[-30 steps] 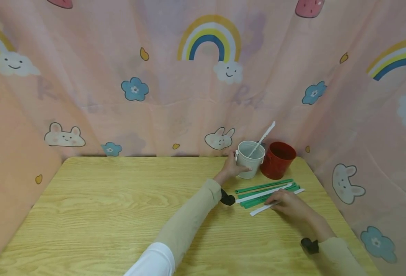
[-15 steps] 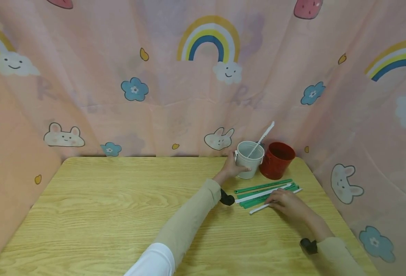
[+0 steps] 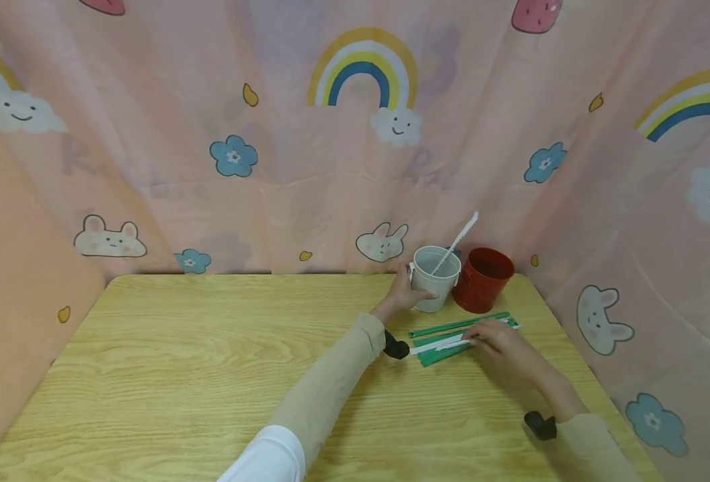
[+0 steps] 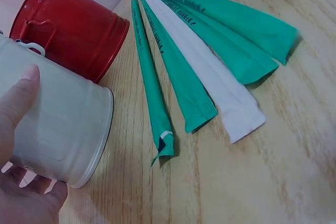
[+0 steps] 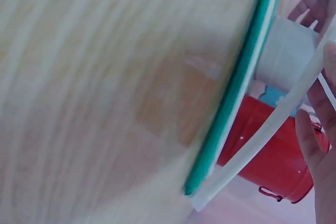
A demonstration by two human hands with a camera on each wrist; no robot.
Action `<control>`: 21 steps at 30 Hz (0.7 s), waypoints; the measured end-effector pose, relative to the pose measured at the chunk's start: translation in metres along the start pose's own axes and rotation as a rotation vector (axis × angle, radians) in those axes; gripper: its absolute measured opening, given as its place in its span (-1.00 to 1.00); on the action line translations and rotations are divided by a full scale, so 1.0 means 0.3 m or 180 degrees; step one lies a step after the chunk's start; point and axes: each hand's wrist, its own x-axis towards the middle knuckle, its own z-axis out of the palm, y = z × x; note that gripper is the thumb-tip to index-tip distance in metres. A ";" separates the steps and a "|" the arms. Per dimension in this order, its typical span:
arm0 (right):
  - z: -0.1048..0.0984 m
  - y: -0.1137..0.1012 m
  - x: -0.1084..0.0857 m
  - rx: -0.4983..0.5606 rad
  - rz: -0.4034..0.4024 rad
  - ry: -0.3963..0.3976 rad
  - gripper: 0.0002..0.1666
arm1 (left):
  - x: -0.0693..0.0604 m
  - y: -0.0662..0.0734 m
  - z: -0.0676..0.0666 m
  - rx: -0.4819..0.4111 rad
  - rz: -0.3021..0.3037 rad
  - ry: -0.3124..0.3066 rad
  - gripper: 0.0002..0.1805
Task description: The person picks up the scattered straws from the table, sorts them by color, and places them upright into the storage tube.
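My left hand (image 3: 402, 293) grips the white bucket (image 3: 430, 300), thumb on one side and fingers on the other. A white paper-wrapped straw (image 3: 465, 229) leans in that bucket, its upper end sticking out. My right hand (image 3: 504, 347) pinches another white wrapped straw (image 5: 262, 137), held just over the table. Below it lie several green wrapped straws (image 4: 181, 80) and one more white wrapped straw (image 4: 210, 72), fanned out on the wood. Part of the held straw is hidden behind the right fingers in the head view.
A red bucket (image 3: 481, 284) stands right beside the white one, near the table's back right corner. The wooden table (image 3: 180, 361) stretches away to the left. A patterned pink curtain (image 3: 295, 194) hangs behind and on both sides.
My right hand has lifted the white straw off the table and moved it slightly back, over the green ones. The left hand stays on the white bucket.
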 end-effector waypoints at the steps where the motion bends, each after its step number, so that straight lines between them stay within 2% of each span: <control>1: -0.005 0.000 0.003 -0.0004 0.0019 0.0035 -0.70 | 0.001 0.000 0.001 0.0001 0.0001 -0.0005 -0.14; 8: -0.045 -0.012 0.031 0.0125 0.0164 0.0270 -0.62 | 0.002 0.001 0.002 -0.0063 -0.0006 -0.0034 -0.13; 13: -0.064 -0.016 0.054 0.0300 0.0277 0.0445 -0.65 | 0.002 -0.005 0.002 -0.0061 -0.0014 0.0006 -0.12; 17: -0.076 -0.023 0.075 0.0360 0.0403 0.0701 -0.64 | 0.000 -0.007 -0.001 -0.0007 -0.0039 0.0042 -0.13; 21: -0.091 -0.031 0.098 0.0465 0.0411 0.1035 -0.61 | -0.002 -0.004 -0.003 0.0006 -0.0061 0.0027 -0.12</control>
